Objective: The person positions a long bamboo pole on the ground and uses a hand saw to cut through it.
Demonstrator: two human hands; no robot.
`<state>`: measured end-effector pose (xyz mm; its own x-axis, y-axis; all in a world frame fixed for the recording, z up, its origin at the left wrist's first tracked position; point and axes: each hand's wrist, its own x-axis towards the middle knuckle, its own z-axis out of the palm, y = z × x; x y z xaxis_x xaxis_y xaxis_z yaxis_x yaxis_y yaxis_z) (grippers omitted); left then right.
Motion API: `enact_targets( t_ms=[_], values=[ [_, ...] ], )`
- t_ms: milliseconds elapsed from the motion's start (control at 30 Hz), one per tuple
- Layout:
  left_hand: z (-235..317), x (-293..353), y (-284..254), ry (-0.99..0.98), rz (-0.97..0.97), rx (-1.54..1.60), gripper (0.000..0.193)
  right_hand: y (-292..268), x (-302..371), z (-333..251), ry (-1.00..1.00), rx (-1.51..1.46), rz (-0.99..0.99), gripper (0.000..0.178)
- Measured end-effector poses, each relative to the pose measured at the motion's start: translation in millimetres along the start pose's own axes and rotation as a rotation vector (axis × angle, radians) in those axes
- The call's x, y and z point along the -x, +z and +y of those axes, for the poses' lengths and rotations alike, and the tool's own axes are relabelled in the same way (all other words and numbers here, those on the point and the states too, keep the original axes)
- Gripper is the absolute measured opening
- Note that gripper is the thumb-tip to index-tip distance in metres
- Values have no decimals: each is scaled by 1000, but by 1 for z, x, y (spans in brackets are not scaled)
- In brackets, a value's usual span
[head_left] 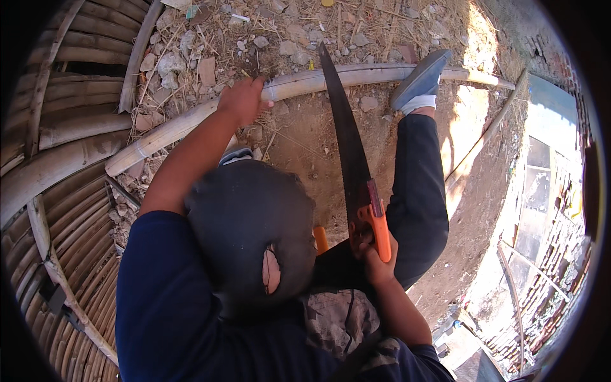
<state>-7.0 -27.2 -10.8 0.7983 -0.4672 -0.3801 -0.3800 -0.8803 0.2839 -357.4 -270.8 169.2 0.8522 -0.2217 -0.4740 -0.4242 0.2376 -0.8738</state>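
A long pale bamboo pole lies across the ground in front of me. My left hand grips it left of the middle, fingers over the far side and thumb on the near side. In my right hand is the orange handle of a handsaw. Its long dark blade points away from me and crosses over the pole; whether the teeth touch the bamboo I cannot tell. My right foot, in a grey-blue shoe, rests on the pole's right part.
My bent left knee, in torn dark trousers, hides some ground. Beside it shows an orange piece, mostly hidden. Bamboo slat structures stand at left. Stones and straw lie beyond the pole. A thin pole leans at right.
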Motion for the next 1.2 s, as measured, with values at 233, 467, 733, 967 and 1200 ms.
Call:
enact_targets(
  t_ms=[233, 467, 733, 967, 1200],
  values=[
    [1, -5, -8, -29, -111, 32, 72, 11, 12, 1, 7, 463, -104, 14],
    [-7, 18, 9, 11, 155, -84, 67, 0, 23, 3, 46, 192, 80, 16],
    [-12, 6, -3, -80, -24, -41, 66, 8, 6, -1, 40, 148, 64, 13],
    [-17, 4, -6, -86, -51, -29, 75, 21, 2, -32, 99, 237, 143, 12],
    [-16, 5, 4, -87, -3, -24, 72, 40, -74, -40, 120, 225, 88, 10]
  ],
)
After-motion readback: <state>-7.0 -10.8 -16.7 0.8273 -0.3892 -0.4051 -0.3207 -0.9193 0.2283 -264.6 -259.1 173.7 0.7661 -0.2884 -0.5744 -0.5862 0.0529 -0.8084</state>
